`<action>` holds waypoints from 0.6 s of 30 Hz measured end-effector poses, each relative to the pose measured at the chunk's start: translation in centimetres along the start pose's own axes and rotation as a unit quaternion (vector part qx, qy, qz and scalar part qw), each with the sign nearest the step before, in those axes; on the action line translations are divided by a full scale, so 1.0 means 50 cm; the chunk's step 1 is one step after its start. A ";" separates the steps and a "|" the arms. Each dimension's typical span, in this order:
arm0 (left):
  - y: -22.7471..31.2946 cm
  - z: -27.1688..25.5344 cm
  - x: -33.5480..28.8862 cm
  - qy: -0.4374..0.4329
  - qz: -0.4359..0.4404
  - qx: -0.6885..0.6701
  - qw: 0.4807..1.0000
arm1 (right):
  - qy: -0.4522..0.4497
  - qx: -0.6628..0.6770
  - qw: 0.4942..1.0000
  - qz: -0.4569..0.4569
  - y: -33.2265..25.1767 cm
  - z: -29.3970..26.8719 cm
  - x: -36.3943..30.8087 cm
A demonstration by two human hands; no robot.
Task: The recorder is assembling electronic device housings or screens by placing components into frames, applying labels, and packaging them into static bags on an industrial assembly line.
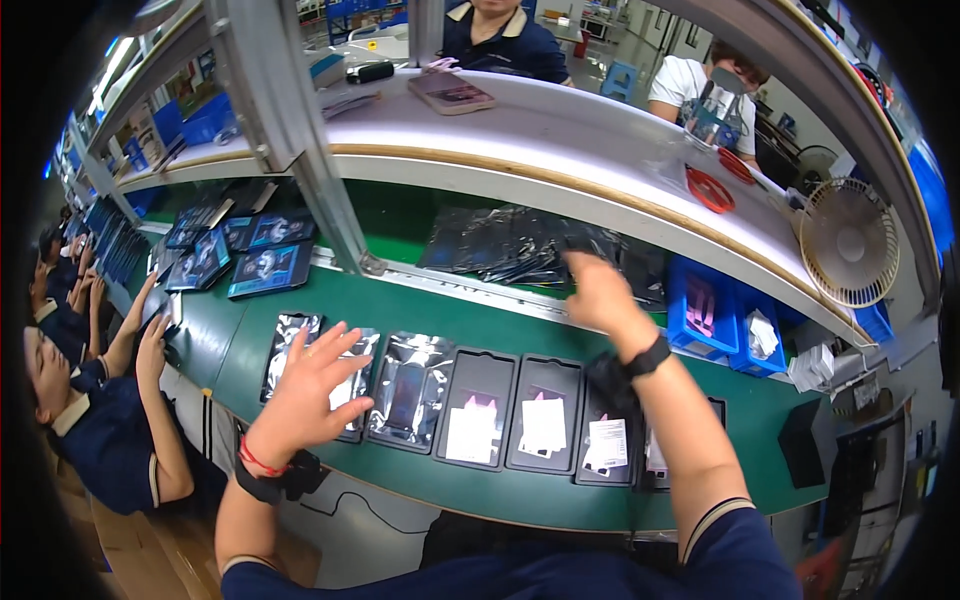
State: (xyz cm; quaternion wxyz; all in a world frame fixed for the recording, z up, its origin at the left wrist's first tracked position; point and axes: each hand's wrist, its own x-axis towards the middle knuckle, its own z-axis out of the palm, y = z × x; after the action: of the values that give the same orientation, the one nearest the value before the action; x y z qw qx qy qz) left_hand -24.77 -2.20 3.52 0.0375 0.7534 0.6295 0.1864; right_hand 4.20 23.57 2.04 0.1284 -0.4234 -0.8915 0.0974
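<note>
Dark pouches: a loose, shiny heap [510,240] under the shelf [560,135], at twelve o'clock from the middle of the tray row.
Right hand: one o'clock, at the heap's near edge [603,295], fingers partly curled; from here I cannot tell whether they grip a pouch.
Left hand: nine o'clock, spread wide with nothing held [318,385], above the left end of the row; whether it touches anything I cannot tell.
Glossy bag: just right of that hand, lying flat on the green table [412,390] [400,482].
Black trays: side by side next to the bag [483,375], the visible ones bearing white cards [545,428].
Printed boxes: dark, piled at ten o'clock [270,268].
Blue bin: two o'clock [705,347], pink pieces inside [700,308].
Fan: cream, farther out at two [850,242].
Co-worker: nine o'clock, dark shirt, hands raised [115,440].
</note>
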 end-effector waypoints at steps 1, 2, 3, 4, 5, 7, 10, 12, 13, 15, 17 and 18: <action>0.001 -0.012 0.033 -0.028 0.014 -0.026 0.999 | -0.088 -0.028 0.992 0.089 0.042 -0.023 0.016; 0.006 -0.021 0.075 -0.058 0.048 -0.027 0.997 | -0.066 -0.073 0.994 0.044 0.096 -0.013 0.023; 0.000 -0.009 0.124 -0.081 0.070 -0.016 0.994 | -0.045 -0.119 0.992 -0.001 0.143 0.008 0.035; -0.012 0.011 0.169 -0.107 0.085 -0.002 0.991 | -0.096 -0.117 0.988 0.009 0.153 0.016 0.051; -0.030 0.033 0.210 -0.126 0.076 0.024 0.989 | -0.099 -0.110 0.989 -0.003 0.150 0.028 0.063; -0.071 0.092 0.304 -0.146 0.067 0.062 0.985 | -0.120 -0.106 0.987 -0.023 0.150 0.038 0.073; -0.107 0.158 0.427 -0.180 0.013 0.112 0.977 | -0.076 -0.105 0.990 -0.050 0.167 0.062 0.070; -0.118 0.184 0.456 -0.183 -0.015 0.072 0.980 | -0.038 -0.112 0.990 -0.082 0.170 0.060 0.054; -0.125 0.198 0.464 -0.185 -0.042 0.031 0.981 | -0.040 -0.109 0.990 -0.082 0.164 0.059 0.044; -0.153 0.223 0.471 -0.166 -0.022 0.014 0.986 | -0.002 -0.130 0.986 -0.103 0.153 0.045 0.014; -0.165 0.234 0.466 -0.123 -0.004 -0.023 0.992 | 0.036 -0.126 0.983 -0.131 0.121 0.000 -0.034; -0.165 0.236 0.454 -0.061 0.037 0.008 0.997 | 0.058 -0.110 0.983 -0.135 0.088 -0.020 -0.071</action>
State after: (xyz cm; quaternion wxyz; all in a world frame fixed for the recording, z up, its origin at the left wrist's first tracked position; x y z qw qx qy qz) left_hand -25.45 23.42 -4.53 0.0628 0.7865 0.5991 0.1361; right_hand 9.89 23.58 1.22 0.1440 -0.3153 -0.9370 -0.0443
